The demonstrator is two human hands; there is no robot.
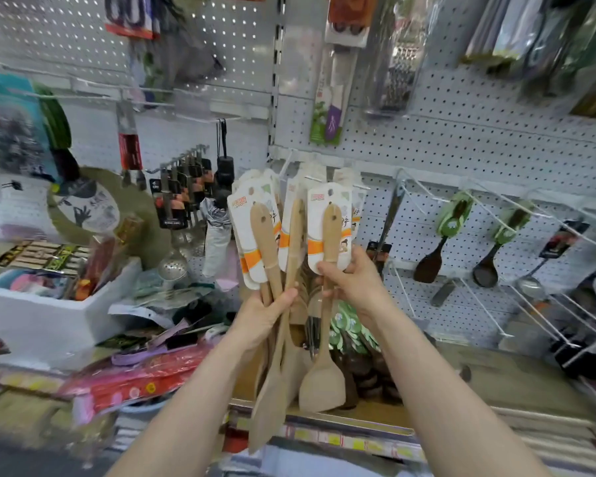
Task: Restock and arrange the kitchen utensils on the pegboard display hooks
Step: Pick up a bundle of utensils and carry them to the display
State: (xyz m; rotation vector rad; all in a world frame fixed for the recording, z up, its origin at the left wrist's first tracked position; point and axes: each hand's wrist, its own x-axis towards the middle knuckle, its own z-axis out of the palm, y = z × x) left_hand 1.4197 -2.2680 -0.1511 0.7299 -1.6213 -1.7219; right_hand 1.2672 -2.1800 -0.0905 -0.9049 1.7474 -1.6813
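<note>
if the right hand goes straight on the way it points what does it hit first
Most likely the carded spatulas hanging just behind the wooden spatula that the right hand grips, then the pegboard. Depth is unclear from this view.

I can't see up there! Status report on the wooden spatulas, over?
Left hand gripping a bunch of carded wooden spatulas. Right hand pinching one carded spatula, raised. White hook just behind the cards, partly hidden.

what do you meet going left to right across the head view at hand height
white foam box → metal skimmer → left hand gripping bundle of wooden spatulas → right hand holding single carded spatula → brown spatula → black spoon
</note>
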